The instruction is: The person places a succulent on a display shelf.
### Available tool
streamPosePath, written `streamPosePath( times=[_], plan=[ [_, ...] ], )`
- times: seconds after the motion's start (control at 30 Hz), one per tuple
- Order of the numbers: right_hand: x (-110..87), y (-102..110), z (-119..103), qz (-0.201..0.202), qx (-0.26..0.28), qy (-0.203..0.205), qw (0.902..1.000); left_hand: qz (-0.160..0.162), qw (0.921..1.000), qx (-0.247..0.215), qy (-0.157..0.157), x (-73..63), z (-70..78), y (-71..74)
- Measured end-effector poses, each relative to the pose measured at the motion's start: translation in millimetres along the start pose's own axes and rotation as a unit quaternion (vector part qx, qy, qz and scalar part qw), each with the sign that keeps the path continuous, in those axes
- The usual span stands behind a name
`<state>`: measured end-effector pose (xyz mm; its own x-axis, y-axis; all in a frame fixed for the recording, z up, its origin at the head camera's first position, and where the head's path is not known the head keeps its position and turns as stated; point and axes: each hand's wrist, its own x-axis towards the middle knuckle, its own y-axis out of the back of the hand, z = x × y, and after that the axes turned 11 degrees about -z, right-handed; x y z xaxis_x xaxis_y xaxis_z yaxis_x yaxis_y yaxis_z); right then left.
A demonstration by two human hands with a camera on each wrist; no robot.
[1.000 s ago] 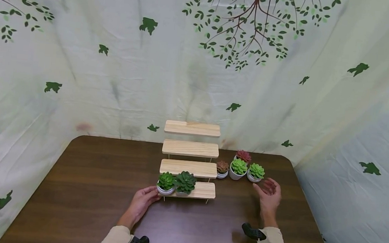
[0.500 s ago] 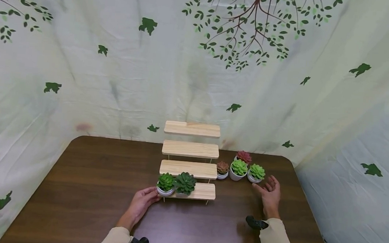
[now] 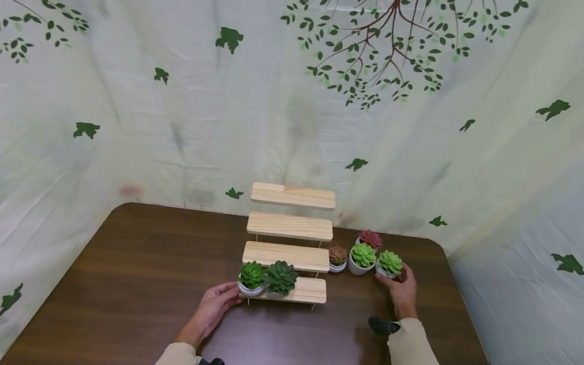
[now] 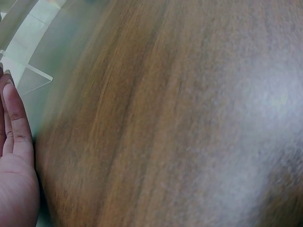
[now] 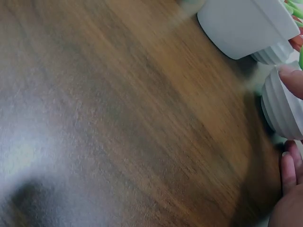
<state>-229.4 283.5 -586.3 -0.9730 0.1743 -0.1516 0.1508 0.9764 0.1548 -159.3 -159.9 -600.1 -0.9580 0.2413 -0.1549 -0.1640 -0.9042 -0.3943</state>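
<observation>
My right hand (image 3: pixel 405 294) pinches a small light-green potted succulent (image 3: pixel 390 263) at the right end of a group of pots. In the right wrist view, the thumb lies on the rim of its ribbed white pot (image 5: pixel 279 105) and the fingers sit on the other side. My left hand (image 3: pixel 211 310) has its fingers extended, tips right at the pot of a green succulent (image 3: pixel 252 276) on the lowest shelf. Beside that plant sits a dark-green succulent (image 3: pixel 281 276). The left wrist view shows only part of the left hand (image 4: pixel 16 156), fingers straight.
A four-step wooden plant stand (image 3: pixel 290 226) stands at the back of the brown table (image 3: pixel 158 287). Right of it are a brown succulent (image 3: pixel 338 255), another light-green one (image 3: pixel 363 256) and a red one (image 3: pixel 370 239). A leaf-printed cloth (image 3: pixel 257 98) hangs behind.
My right hand has moved in to the rightmost light-green succulent and taken hold of its pot. My left hand stays at the green succulent on the lowest shelf. The head view has shifted slightly.
</observation>
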Motion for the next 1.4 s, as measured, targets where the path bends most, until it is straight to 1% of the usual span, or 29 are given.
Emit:
streamPosePath(
  times=[0.1,0.23,0.4,0.53,0.7,0.9,1.03,1.23,1.4],
  plan=[
    [0.9,-1,1,0.008,-0.009,-0.002,0.9999,0.007,0.9998,-0.011,0.016,-0.2,2.3,-1.2],
    [1.3,-1,1,0.012,-0.012,0.004,0.9998,0.010,0.9996,-0.009,0.027,0.1,3.5,-0.9],
    [0.8,0,2,0.017,-0.023,0.005,0.9996,0.018,0.9994,-0.001,0.029,1.0,3.3,-1.4],
    [-2.4,2,4,0.013,-0.016,0.010,0.9997,0.023,0.9994,0.000,0.026,0.0,4.2,-3.6],
    [-8.2,5,6,0.024,-0.007,0.003,0.9997,0.022,0.9994,-0.003,0.026,-0.5,3.8,-3.7],
    [-18.5,6,9,0.031,-0.007,-0.012,0.9994,0.016,0.9998,0.004,0.014,1.2,1.6,-2.1],
    [-27.3,6,9,0.026,0.001,-0.004,0.9997,0.015,0.9998,0.010,0.006,0.9,0.6,-2.0],
    [-40.1,3,6,0.015,-0.001,0.002,0.9999,0.020,0.9997,0.005,0.012,0.3,2.2,-4.0],
    [-53.4,-3,-5,0.002,0.015,0.010,0.9998,0.028,0.9994,0.008,0.019,-0.7,4.3,-5.7]
  ],
)
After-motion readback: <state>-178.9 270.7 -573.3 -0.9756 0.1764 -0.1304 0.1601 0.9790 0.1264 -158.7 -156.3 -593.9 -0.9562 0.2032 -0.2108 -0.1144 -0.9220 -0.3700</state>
